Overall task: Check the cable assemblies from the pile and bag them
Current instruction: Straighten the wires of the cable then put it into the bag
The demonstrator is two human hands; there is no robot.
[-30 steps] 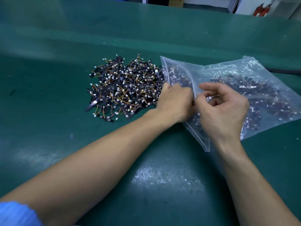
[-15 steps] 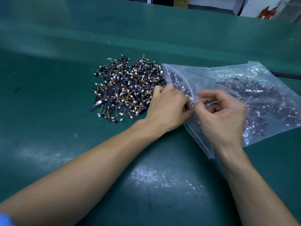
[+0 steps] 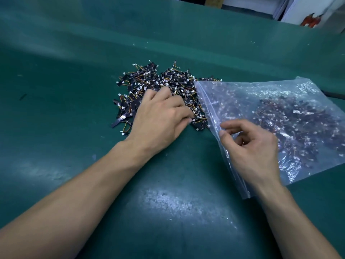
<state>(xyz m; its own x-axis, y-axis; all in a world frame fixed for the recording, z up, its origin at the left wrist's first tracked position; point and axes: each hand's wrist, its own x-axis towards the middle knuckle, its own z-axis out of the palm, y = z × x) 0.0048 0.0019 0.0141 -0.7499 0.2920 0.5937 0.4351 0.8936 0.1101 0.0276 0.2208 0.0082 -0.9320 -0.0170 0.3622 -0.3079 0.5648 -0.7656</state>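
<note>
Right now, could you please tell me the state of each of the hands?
Left hand: on the pile, fingertips bent into it; grip cannot be told.
Right hand: curled at the mouth of the bag; grip cannot be told.

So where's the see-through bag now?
In the head view, the bag lies right of the cable pile on the green table, its edge under the right hand.

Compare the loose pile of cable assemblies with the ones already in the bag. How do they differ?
The loose pile lies bare on the green mat; the bagged assemblies sit inside a clear zip bag, hazy through plastic.
The left hand rests on the pile; the right hand is at the bag's mouth.
Shared: black strips, coloured wires, white connectors.
</note>
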